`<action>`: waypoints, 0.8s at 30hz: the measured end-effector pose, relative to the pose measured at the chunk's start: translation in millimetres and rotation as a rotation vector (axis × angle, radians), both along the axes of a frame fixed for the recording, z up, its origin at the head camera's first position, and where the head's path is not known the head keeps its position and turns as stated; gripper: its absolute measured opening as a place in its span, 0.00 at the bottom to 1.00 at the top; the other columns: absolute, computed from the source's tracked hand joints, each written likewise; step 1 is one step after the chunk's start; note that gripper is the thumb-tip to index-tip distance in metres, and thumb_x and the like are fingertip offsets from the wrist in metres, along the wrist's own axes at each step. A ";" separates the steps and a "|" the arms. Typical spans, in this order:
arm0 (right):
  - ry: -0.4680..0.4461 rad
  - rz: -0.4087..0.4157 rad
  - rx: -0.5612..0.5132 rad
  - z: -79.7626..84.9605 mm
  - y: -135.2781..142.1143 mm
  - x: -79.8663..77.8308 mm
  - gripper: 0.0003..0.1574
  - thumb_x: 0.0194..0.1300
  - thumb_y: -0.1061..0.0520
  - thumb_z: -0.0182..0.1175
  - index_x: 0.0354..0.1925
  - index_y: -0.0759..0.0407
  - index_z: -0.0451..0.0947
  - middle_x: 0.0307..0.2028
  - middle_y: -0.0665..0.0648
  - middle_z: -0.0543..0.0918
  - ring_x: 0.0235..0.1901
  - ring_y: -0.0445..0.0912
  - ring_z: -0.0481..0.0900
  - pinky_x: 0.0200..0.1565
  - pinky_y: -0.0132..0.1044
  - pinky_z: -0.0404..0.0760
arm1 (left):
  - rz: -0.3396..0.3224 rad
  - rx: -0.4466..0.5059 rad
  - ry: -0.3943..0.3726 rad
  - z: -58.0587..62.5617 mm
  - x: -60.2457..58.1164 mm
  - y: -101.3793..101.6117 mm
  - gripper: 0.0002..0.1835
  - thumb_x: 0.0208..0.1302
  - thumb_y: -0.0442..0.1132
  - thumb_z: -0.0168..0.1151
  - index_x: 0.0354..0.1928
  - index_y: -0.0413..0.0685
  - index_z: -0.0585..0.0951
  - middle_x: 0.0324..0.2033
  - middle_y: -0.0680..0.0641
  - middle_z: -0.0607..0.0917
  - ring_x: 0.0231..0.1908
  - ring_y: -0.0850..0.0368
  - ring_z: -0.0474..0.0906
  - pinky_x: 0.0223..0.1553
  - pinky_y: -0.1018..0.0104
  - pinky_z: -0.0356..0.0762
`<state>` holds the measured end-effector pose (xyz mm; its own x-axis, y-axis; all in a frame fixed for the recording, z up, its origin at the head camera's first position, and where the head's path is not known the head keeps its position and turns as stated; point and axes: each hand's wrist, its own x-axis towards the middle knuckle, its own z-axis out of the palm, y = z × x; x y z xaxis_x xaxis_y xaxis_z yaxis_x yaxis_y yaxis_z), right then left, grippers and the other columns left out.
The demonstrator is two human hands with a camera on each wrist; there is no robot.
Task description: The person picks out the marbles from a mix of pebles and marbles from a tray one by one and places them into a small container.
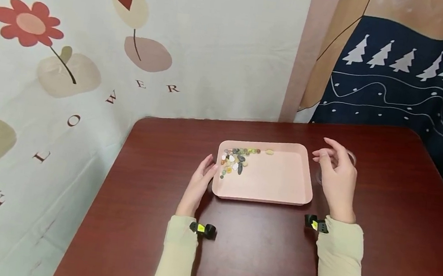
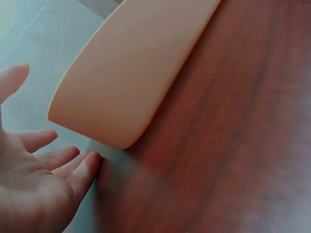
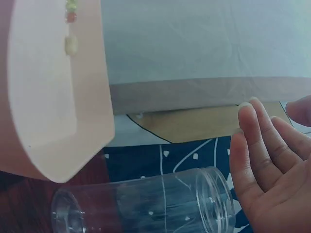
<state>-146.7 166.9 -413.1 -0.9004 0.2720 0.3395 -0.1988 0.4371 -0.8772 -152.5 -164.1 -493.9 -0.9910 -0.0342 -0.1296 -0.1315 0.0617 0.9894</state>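
On the dark red table (image 1: 257, 251), a shallow pink tray (image 1: 278, 178) lies between two hands, with small mixed stones (image 1: 232, 159) gathered toward its left far corner, some strung along the far wall; one pale yellow stone (image 1: 269, 152) sits a little apart at the right end of that line. We note the left hand (image 1: 197, 185) beside the tray's left edge, fingers loosely extended and holding nothing; whether its thumb or fingertips touch the rim we cannot tell. Over on the other side, the right hand (image 1: 337, 181) is raised, its fingers free and clear of the tray. A transparent jar (image 3: 146, 204) appears to stand upright just beside the tray, below that hand; we make out no stones inside. We judge the work to be with the stones in the tray, at a pause between grasps. As we read it, a next move among them would call for bringing the right hand leftward and low, then a fine pinch, while the left steadies the rim; lifting the jar would need a wider grip.
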 end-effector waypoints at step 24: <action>0.037 0.093 0.010 -13.1 -24.6 -6.3 0.22 0.63 0.49 0.52 0.56 0.47 0.70 0.35 0.50 0.81 0.32 0.38 0.78 0.38 0.23 0.72 | 0.088 0.168 0.045 -9.9 -4.9 13.6 0.30 0.64 0.47 0.50 0.65 0.45 0.59 0.61 0.53 0.65 0.61 0.65 0.57 0.60 0.68 0.55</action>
